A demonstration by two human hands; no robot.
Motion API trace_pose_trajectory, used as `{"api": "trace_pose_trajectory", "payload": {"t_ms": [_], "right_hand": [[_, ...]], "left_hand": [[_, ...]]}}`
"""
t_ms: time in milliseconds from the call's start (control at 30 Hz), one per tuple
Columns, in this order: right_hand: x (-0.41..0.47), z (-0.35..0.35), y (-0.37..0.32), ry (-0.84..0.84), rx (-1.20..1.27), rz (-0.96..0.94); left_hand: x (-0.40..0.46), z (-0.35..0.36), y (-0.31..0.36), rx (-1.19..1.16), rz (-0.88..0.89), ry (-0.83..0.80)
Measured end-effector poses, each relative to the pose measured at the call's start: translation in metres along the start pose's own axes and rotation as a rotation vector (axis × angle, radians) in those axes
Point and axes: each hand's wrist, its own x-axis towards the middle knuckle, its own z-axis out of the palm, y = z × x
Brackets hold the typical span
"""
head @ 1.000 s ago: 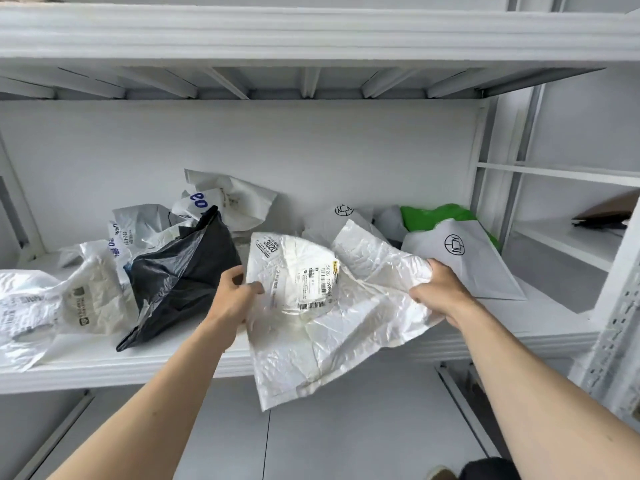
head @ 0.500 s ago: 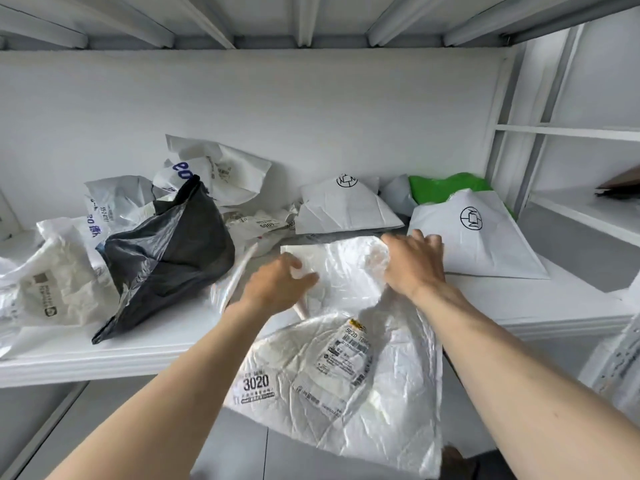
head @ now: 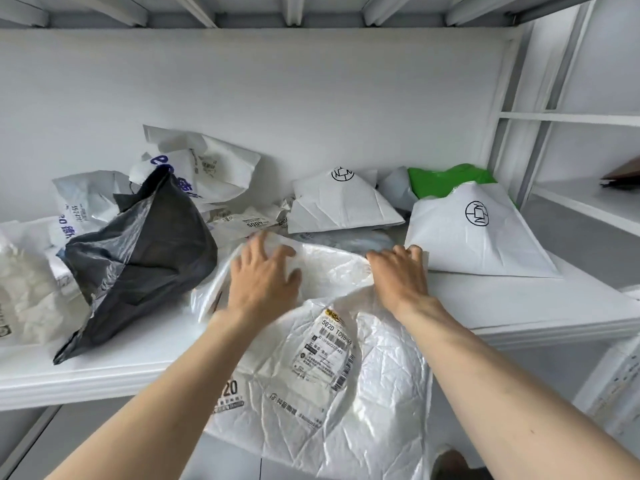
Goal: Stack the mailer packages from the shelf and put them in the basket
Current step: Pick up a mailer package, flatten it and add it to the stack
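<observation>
Palms are down: the left hand (head: 265, 278) lies flat with fingers spread and the right hand (head: 401, 275) curls over the far edge of the crinkled white plastic mailer (head: 311, 375), half draped off the white shelf (head: 502, 306). Smoothing it outward should flatten it for stacking.

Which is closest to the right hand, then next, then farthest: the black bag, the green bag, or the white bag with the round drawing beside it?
From the right hand:
1. White plastic mailer with a round black logo, just to its right.
2. Green plastic mailer, behind that, at the back right.
3. Black plastic mailer, far across on the left.
</observation>
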Motion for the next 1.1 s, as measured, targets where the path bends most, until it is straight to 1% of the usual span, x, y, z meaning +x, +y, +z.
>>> {"api": "trace_pose_trajectory", "payload": {"t_ms": [67, 167, 200, 233, 267, 300, 367, 433, 500, 533, 567, 633, 667, 733, 767, 833, 900, 1000, 1033, 1067, 1100], "right_hand": [[0.003, 0.004, 0.001, -0.008, -0.004, 0.029], [0.005, 0.009, 0.003, -0.021, 0.001, 0.072], [0.006, 0.011, 0.004, -0.031, 0.001, 0.086], [0.006, 0.014, 0.005, -0.049, 0.001, 0.098], [0.007, 0.016, 0.005, -0.067, 0.006, 0.107], [0.007, 0.017, 0.005, -0.083, 0.009, 0.117], [0.008, 0.020, 0.002, -0.089, 0.031, 0.134], [0.006, 0.015, -0.009, 0.001, 0.119, 0.125], [0.001, 0.006, -0.029, 0.084, 0.271, 0.105], [-0.002, 0.002, -0.039, 0.063, 0.357, 0.102], [-0.006, 0.001, -0.048, 0.003, 0.436, 0.097], [-0.017, 0.008, -0.054, -0.192, 0.499, 0.084], [-0.023, 0.013, -0.049, -0.278, 0.476, 0.073], [-0.032, 0.022, -0.039, -0.380, 0.391, 0.043], [-0.034, 0.024, -0.036, -0.407, 0.357, 0.023], [-0.036, 0.022, -0.035, -0.451, 0.319, -0.033], [-0.039, 0.017, -0.034, -0.485, 0.311, -0.084], [-0.044, 0.011, -0.026, -0.485, 0.289, -0.156], [-0.045, 0.010, -0.024, -0.482, 0.284, -0.172], [-0.047, 0.010, -0.022, -0.480, 0.288, -0.179], [-0.047, 0.010, -0.020, -0.473, 0.296, -0.182]], "left_hand": [[-0.011, 0.010, 0.008, 0.081, 0.129, -0.050], [-0.030, 0.021, 0.014, 0.166, 0.271, -0.022], [-0.033, 0.023, 0.015, 0.191, 0.298, -0.013], [-0.034, 0.026, 0.014, 0.177, 0.288, -0.044], [-0.033, 0.026, 0.013, 0.115, 0.234, -0.091], [-0.030, 0.024, 0.011, 0.005, 0.144, -0.148], [-0.024, 0.019, 0.006, -0.282, -0.071, -0.235], [-0.016, 0.017, -0.002, -0.484, -0.216, -0.257], [-0.008, 0.023, -0.009, -0.561, -0.276, -0.226], [-0.004, 0.026, -0.011, -0.577, -0.282, -0.193], [-0.001, 0.028, -0.013, -0.580, -0.282, -0.164], [0.007, 0.030, -0.019, -0.548, -0.276, -0.150], [0.011, 0.028, -0.022, -0.554, -0.287, -0.167], [0.019, 0.020, -0.028, -0.582, -0.298, -0.206], [0.024, 0.016, -0.031, -0.561, -0.270, -0.201], [0.032, 0.007, -0.031, -0.440, -0.200, -0.163], [0.040, 0.000, -0.026, -0.347, -0.152, -0.083], [0.046, -0.010, -0.013, -0.289, -0.054, 0.032], [0.046, -0.010, -0.010, -0.226, -0.019, 0.046], [0.043, -0.010, -0.007, -0.090, 0.023, 0.041], [0.040, -0.009, -0.004, 0.095, 0.084, 0.028]]}}
